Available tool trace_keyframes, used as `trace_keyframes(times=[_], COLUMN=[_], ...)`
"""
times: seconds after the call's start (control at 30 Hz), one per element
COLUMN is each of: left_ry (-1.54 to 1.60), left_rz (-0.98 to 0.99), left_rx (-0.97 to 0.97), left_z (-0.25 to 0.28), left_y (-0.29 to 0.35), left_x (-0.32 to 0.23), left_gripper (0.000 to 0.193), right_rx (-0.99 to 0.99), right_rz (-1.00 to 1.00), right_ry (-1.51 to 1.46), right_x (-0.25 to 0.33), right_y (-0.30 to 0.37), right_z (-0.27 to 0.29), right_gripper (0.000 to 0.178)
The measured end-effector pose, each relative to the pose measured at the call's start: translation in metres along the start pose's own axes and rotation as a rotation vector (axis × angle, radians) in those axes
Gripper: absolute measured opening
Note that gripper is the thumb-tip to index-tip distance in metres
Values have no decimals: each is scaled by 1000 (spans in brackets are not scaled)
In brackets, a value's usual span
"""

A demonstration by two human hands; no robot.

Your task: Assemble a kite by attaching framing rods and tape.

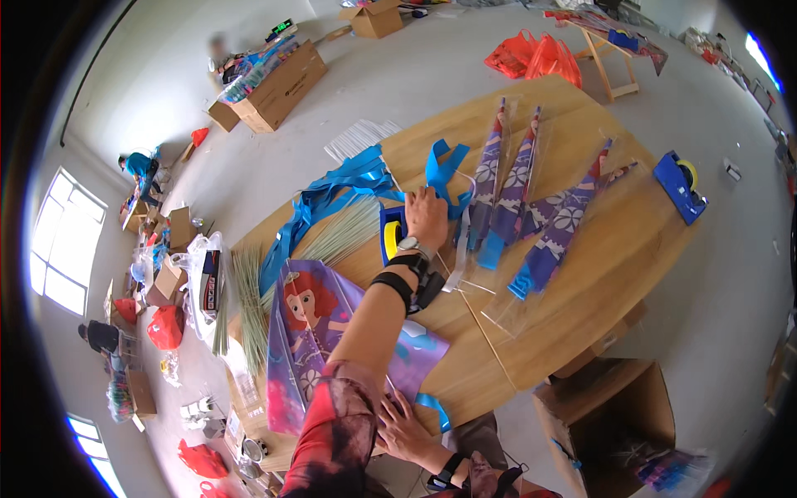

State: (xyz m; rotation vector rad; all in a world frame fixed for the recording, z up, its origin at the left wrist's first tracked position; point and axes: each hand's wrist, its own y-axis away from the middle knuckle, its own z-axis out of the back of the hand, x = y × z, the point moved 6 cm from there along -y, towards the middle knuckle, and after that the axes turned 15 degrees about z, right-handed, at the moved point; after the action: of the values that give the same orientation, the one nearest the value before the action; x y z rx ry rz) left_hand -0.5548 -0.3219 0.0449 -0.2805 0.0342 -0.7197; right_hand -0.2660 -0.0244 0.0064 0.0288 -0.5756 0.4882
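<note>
My left hand (426, 217) reaches across the wooden table with its fingers curled in among loose blue ribbon (447, 170); what they grip is hidden. Right beside it stands a blue tape dispenser (392, 228) with a yellow roll. My right hand (403, 427) lies with fingers stretched at the near edge of a purple printed kite (303, 332), which shows a red-haired cartoon figure. Part of the kite is covered by my left forearm. Just right of my right hand is a short piece of blue ribbon (433, 408).
Several folded purple kites (508, 195) in clear sleeves lie to the right, before another tape dispenser (681, 187). Blue ribbons (332, 191) and bundles of thin pale sticks (251, 307) lie left. An open cardboard box (614, 407) stands below the table. Other people work far left.
</note>
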Motion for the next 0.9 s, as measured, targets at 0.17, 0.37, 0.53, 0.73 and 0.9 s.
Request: trace_keyframes(times=[0.17,0.37,0.53,0.73,0.9], left_ry=[558,1139,1357,1356,1183], left_rz=[11,220,176,179,158], left_rx=[-12,488,507,698,834], left_z=[48,108,141,156,135], left_y=[-18,3,47,146,207], left_x=[44,54,45,24,-1], left_gripper=[27,19,18,12,19], right_rx=[-239,-276,-376,-1071,-1515], right_rz=[24,32,86,-56,-373], right_ry=[15,29,42,-209,-521], right_x=[-2,-2,4,-14,-69], right_y=[2,8,12,81,139], right_z=[-10,-11,-6,88,146], right_gripper=[65,66,60,40,31])
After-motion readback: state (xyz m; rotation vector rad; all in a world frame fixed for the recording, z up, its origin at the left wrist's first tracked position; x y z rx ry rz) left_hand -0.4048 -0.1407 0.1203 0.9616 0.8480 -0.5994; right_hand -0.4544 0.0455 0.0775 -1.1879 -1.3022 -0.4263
